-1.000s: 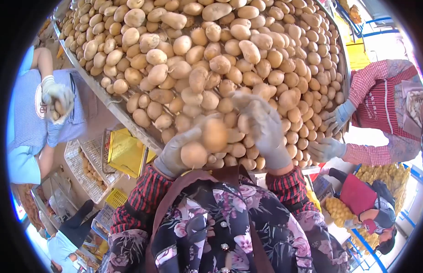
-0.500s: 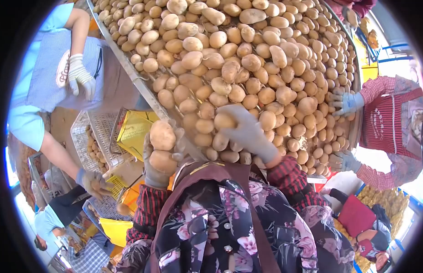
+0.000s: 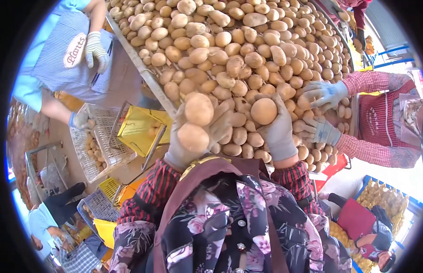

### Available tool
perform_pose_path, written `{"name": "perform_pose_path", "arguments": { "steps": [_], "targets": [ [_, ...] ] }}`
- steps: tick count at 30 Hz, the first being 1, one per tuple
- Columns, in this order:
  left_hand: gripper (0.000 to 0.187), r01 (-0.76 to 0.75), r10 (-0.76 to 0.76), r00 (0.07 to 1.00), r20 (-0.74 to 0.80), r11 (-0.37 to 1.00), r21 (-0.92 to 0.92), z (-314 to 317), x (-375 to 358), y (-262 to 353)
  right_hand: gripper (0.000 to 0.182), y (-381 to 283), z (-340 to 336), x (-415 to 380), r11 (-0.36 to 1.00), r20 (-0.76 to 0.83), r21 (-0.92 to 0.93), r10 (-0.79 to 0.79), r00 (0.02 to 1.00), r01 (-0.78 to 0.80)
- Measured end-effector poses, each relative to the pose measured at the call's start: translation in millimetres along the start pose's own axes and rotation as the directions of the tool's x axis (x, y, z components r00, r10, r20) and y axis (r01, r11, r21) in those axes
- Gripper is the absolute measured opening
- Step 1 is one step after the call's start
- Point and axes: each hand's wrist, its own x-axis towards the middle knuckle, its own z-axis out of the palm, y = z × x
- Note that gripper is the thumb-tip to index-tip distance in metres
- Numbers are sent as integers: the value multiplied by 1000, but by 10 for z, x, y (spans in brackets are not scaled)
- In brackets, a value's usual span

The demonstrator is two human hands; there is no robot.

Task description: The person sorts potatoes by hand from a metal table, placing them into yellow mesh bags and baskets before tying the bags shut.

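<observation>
My left hand [image 3: 176, 151], in a grey glove, holds two large potatoes, an upper potato [image 3: 198, 109] and a lower potato [image 3: 193, 138], one above the other against the palm. Its fingers reach out to the right beside them. My right hand [image 3: 281, 136], also gloved, has a round potato [image 3: 263, 111] gripped between thumb and fingers. Both hands are over the near edge of a broad heap of potatoes [image 3: 248, 59], whose skins look tan and dusty. My hands partly hide the potatoes beneath them.
A metal rim [image 3: 138, 61] borders the heap on the left. Beside it stand a yellow bag on a frame [image 3: 141, 127] and a white crate [image 3: 91, 159]. At right, a co-worker's blue-gloved hands [image 3: 327, 95] touch the heap. Another co-worker's striped glove [image 3: 96, 52] is at upper left.
My left hand has moved right and up, over the heap's edge, with its two potatoes. My right hand has shifted right and lifted a potato. The right co-worker's hands have come closer.
</observation>
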Motion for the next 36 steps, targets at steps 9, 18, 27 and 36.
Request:
{"name": "perform_pose_path", "arguments": {
  "steps": [9,18,27,36],
  "targets": [
    [53,-179,175,983,56,846,502,-538,-33,411,65,-245,870,-331,943,406,33,-316,857,332],
    [50,-142,88,990,113,517,844,-345,723,783,43,-176,-89,-1158,962,-283,-5,262,923,-274],
    [50,-371,98,837,538,-621,690,12,1665,1930,41,-220,89,-1849,797,-424,111,578,697,-594],
    [51,-571,-268,676,686,-780,257,541,4056,3604,37,8,388,-1441,852,-403,-270,322,857,-448]
  ]
}}
